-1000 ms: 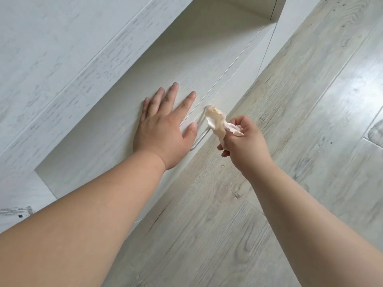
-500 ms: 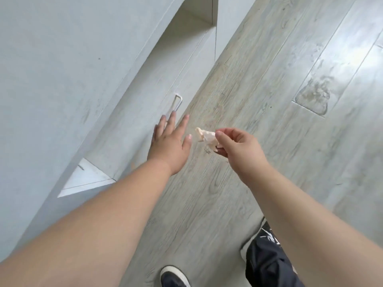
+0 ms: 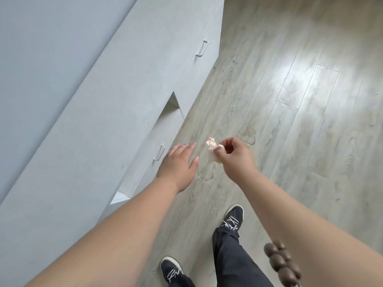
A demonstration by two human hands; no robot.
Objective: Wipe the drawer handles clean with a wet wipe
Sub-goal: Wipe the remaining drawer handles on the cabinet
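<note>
Floor, shoes, trousers and beads seen from above.
A pale wood-grain plank floor [image 3: 290, 100] is lit by a bright glare patch. Two dark shoes with white laces [image 3: 233, 217] are planted on it, dark trousers [image 3: 234, 255] above. Brown beads [image 3: 279, 264] are seen, blurred, at the lower right.

Pale-peach wet wipe [image 3: 211, 146], grey-woodgrain floor [image 3: 290, 121]
</note>
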